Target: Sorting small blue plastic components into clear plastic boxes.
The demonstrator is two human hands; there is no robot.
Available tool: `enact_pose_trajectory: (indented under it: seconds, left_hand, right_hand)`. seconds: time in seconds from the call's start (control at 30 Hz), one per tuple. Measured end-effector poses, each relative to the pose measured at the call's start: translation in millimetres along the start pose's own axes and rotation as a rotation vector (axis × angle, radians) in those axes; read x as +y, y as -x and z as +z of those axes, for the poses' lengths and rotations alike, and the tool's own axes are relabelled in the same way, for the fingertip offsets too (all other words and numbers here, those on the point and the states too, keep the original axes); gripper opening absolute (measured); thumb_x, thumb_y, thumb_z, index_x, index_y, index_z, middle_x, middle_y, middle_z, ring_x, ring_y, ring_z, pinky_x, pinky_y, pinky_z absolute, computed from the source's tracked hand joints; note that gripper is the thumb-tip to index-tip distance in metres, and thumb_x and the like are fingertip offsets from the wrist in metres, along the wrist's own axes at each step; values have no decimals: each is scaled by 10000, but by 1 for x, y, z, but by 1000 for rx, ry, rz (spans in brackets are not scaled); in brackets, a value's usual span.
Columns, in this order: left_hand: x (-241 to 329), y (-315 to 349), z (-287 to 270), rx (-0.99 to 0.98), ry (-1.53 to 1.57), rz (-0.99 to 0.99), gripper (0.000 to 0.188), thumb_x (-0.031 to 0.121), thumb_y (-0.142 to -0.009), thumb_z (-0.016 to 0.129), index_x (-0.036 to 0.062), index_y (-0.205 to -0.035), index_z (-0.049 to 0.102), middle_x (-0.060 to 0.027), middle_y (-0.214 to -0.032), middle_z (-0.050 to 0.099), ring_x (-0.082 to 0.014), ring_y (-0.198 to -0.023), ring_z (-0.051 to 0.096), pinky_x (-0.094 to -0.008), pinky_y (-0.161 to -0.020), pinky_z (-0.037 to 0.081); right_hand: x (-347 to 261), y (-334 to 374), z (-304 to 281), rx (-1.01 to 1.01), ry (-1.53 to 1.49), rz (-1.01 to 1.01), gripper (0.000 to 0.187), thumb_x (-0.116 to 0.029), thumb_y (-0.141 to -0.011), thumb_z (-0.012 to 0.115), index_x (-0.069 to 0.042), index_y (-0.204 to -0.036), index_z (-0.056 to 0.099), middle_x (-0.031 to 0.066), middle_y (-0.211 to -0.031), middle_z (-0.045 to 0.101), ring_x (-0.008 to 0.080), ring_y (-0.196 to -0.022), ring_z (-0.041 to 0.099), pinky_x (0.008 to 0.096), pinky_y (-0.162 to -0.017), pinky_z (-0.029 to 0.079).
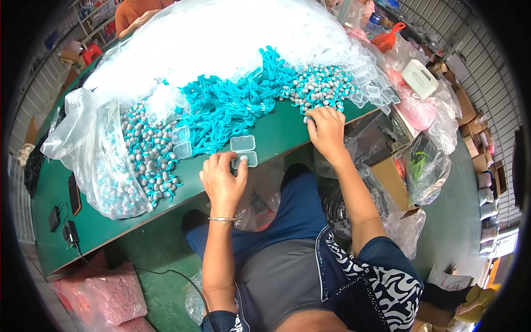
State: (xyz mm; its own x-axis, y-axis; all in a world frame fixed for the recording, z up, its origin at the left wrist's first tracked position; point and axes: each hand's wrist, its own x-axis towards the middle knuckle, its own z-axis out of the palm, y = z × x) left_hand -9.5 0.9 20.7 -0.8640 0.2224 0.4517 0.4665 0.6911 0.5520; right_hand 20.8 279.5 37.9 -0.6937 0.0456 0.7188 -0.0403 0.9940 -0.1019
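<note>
My left hand grips the near edge of a small clear plastic box whose hinged lid lies folded open away from me. The box is at the table's front edge. My right hand is at the near side of a pile of small grey-and-teal earplugs, its fingers pinched together. A small pale piece shows at its fingertips, too small to make out. Between the hands, farther back, lies a heap of bundled teal cords.
More grey-and-teal earplugs spill from a clear bag on the left. A huge mound of clear boxes covers the back of the green table. A phone lies far left. Another person sits opposite.
</note>
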Motion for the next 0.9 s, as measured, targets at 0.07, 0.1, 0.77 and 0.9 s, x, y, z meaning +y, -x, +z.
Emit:
enact_pose_trajectory:
  seconds: [0.07,0.1,0.77,0.9]
  left_hand:
    - [-1,1,2,17,7,27,226,272,-790,758,123,-944,685,-60,-962,641,-285,-935,587,-428,-797,427]
    - [-2,2,1,20,-2,41,228,272,-788,758,125,-947,684,-59,-963,642,-285,-935,587,-427,-797,427]
    - [3,-9,-20,-166,73,306,468,188,-739,802,143,-1184,666,-69,-1125,585,-273,-968,560,-406,-779,423]
    - [-2,-8,-16,-133,87,382,331,153,-741,789,128,-1055,687,-58,-1077,598,-264,-944,565,-395,-761,418]
  right_hand:
    - [5,5,0,-36,108,9,191,-93,-777,690,-122,-965,671,40,-914,629,246,-914,597,406,-843,392]
    - [4,7,2,-59,114,39,203,-95,-778,693,-119,-978,669,44,-917,625,249,-914,599,409,-843,391]
    - [-72,2,-4,-218,-615,54,152,-9,-789,655,-64,-930,653,80,-876,631,294,-843,619,401,-757,464]
    - [-85,3,-2,-246,-623,-16,155,-14,-778,660,-72,-921,646,69,-876,620,282,-855,611,394,-758,454]
